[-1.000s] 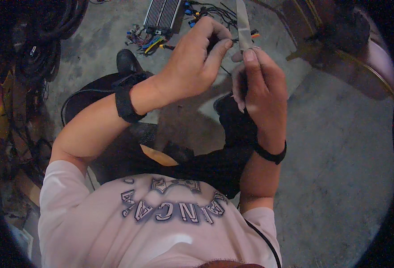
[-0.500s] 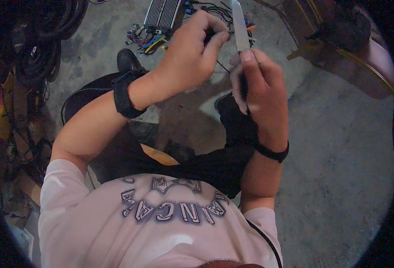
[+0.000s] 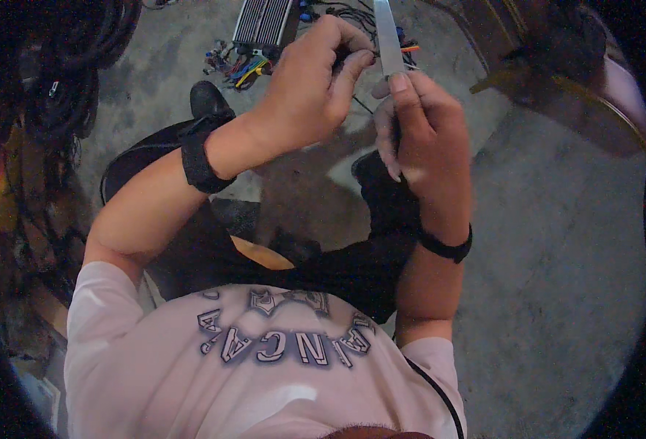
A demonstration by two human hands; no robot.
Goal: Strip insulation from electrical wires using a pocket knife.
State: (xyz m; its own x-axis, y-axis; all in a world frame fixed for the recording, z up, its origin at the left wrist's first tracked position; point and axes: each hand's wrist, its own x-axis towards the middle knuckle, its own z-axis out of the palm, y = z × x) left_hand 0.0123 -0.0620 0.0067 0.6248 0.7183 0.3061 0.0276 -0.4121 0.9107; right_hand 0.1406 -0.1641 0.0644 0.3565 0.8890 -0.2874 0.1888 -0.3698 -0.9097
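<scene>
My right hand (image 3: 429, 139) grips a knife, its silver blade (image 3: 389, 40) pointing away from me, thumb along the blade's base. Just left of the blade, my left hand (image 3: 315, 88) has thumb and index finger pinched at something small and dark, too hidden to name. A thin black wire (image 3: 363, 104) shows below the fingers, between the hands. Behind them on the concrete floor (image 3: 542, 256) lie a finned silver metal unit (image 3: 260, 25) with coloured leads (image 3: 246, 72) and a tangle of black wiring (image 3: 341, 13).
Coiled black hoses (image 3: 81, 51) and brown cardboard-like scraps (image 3: 8, 190) crowd the left side. A curved, pinkish panel with yellow edging (image 3: 608, 110) stands at the upper right. My bent legs (image 3: 367, 263) and black shoe (image 3: 206, 99) are below and beside my hands.
Both hands have shifted slightly upward and leftward with the knife. The blade now stands a little further left, still beside my pinched left fingertips.
</scene>
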